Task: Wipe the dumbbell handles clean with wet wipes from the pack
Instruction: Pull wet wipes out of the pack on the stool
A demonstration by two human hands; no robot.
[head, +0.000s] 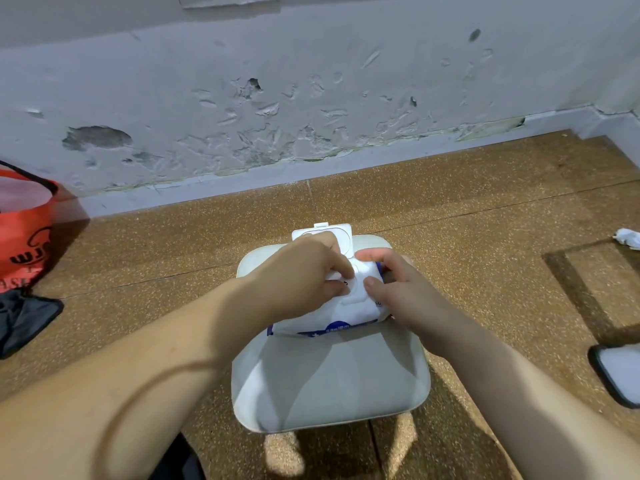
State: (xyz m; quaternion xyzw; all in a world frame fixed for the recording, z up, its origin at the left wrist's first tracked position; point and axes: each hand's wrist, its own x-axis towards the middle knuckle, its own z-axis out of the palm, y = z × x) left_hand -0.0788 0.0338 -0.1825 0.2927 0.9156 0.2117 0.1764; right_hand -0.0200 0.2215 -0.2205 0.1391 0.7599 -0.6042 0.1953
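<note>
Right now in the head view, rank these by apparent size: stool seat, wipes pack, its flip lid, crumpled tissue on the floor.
1. stool seat
2. wipes pack, partly covered
3. flip lid, partly covered
4. crumpled tissue, cut off by the frame edge, so its place against the lid is unsure

Soft white plastic-film pack (332, 313), faintly glossy and creased, with a rigid, smooth plastic lid (341, 233). Smooth matt white plastic stool (329, 386). Speckled brown, stone-like floor (450, 209). Pale painted wall (277, 109), rough and flaking.
</note>
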